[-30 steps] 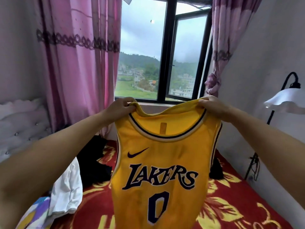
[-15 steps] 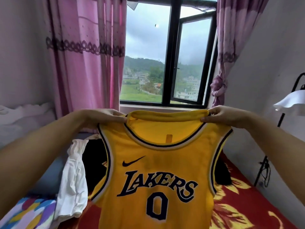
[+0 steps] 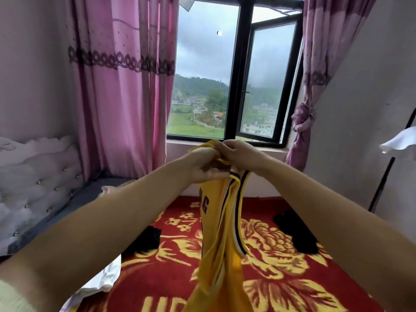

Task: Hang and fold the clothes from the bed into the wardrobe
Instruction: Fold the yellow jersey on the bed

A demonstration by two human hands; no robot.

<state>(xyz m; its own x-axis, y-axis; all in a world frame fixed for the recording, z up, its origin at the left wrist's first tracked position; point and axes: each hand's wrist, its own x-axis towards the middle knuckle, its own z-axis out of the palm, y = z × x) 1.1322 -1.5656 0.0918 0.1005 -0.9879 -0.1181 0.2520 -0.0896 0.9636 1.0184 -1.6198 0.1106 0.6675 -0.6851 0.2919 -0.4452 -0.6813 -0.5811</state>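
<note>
setting: you are in a home bedroom. evidence: bed point(image 3: 281, 278) under a red blanket with gold flowers, tufted padded headboard point(image 3: 33, 188) at your left, pink curtains point(image 3: 117, 86) either side of a black-framed window point(image 3: 234, 86) onto green hills and houses, clothes lying loose on the bed.

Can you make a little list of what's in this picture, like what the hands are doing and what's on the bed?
held thing: yellow jersey, folded in half lengthwise, hanging down
left hand: grips the jersey's top
right hand: grips the jersey's top, touching the left hand
bed cover: red with yellow flowers
on the bed: two black clothes, a white garment
behind: window, pink curtains
</note>
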